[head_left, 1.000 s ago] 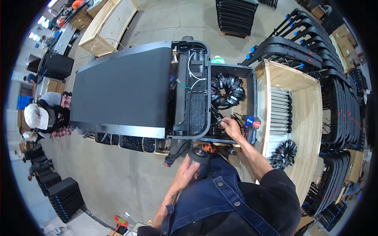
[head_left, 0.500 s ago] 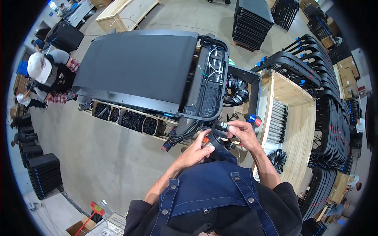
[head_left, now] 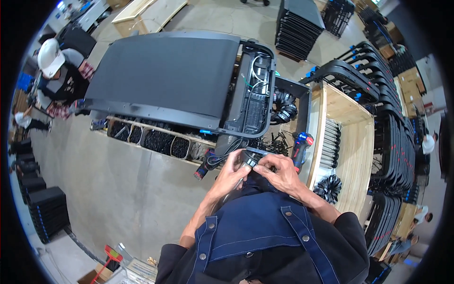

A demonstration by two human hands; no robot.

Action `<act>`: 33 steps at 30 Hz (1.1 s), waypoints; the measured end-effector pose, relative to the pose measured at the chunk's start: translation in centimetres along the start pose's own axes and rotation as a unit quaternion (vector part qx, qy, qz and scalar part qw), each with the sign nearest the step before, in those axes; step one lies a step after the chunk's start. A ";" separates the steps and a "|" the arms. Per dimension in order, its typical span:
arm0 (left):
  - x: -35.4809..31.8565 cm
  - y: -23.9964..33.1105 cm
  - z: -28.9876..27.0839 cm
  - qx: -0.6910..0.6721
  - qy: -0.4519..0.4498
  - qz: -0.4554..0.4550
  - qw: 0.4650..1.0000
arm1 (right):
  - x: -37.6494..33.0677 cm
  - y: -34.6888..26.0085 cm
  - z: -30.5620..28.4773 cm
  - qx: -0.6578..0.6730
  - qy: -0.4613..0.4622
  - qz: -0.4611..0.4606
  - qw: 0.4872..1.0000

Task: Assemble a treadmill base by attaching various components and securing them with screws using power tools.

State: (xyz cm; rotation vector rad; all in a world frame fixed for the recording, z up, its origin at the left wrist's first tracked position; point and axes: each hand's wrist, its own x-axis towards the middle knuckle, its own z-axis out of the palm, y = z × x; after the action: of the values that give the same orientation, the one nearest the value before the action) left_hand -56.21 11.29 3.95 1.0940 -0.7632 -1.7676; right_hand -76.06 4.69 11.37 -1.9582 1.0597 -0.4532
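- Left hand (head_left: 230, 171): fingers curled and closed on the near-left end of a small black component (head_left: 250, 158), held just in front of the chest.
- Right hand (head_left: 279, 171): fingers bent over the right side of the same component, thumb and fingertips pinching it from above. Both hands meet on it, touching each other.
- Small black component: a flat, dark part with pale markings on its top face. Its long axis runs roughly left to right and it lies close to level. Its exact type cannot be determined, since the hands cover much of it.
- Black cable bundle (head_left: 215, 158): hangs just left of the component, beside the left hand. Whether it joins the component cannot be determined.
- Location: the component sits below the open motor bay (head_left: 253, 102) at the right end of a treadmill deck (head_left: 165, 75), above the person's blue denim apron (head_left: 265, 227).
- Cordless screwdriver (head_left: 299, 149): red, blue and black, standing just right of the right hand against a wooden crate (head_left: 350, 137), untouched.
- Another person in a white hard hat (head_left: 49, 54) is at the far left, well apart.
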 end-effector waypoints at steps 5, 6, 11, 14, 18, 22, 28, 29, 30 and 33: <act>2.1 2.8 0.2 -0.042 0.011 0.011 0.999 | 2.5 3.6 0.0 0.093 0.069 -0.005 0.993; 3.0 3.4 0.3 -0.036 0.013 0.009 0.999 | 3.2 4.0 -0.6 0.098 0.071 -0.007 0.993; 8.5 7.9 0.0 0.088 0.084 0.005 0.993 | 8.9 5.2 -4.6 0.101 0.040 -0.063 0.992; 13.9 11.3 -0.3 0.329 0.089 0.079 0.937 | 14.2 5.1 -6.6 0.048 -0.028 -0.067 0.996; 23.7 20.5 2.4 0.607 0.089 0.087 0.785 | 23.9 10.9 -7.4 0.157 0.151 -0.057 0.974; 31.7 22.9 2.5 0.514 0.208 0.380 0.741 | 35.3 16.7 -12.4 0.288 0.214 0.098 0.928; 42.5 21.4 -12.0 0.691 0.270 0.334 0.582 | 47.1 19.9 -18.0 0.171 0.237 0.153 0.944; 43.3 21.8 -13.2 0.690 0.275 0.332 0.581 | 48.2 21.1 -18.4 0.166 0.227 0.168 0.945; 43.6 22.6 -14.1 0.727 0.220 0.276 0.590 | 49.1 22.0 -19.1 0.161 0.218 0.180 0.946; 44.6 25.3 -14.8 0.756 0.142 0.222 0.599 | 51.4 23.3 -20.2 0.196 0.185 0.182 0.946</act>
State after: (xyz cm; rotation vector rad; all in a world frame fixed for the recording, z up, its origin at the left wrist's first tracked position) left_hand -42.89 -40.36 3.08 1.8402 -2.1982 -0.0941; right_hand -71.17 -53.99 0.41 -1.3167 1.4105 -0.7773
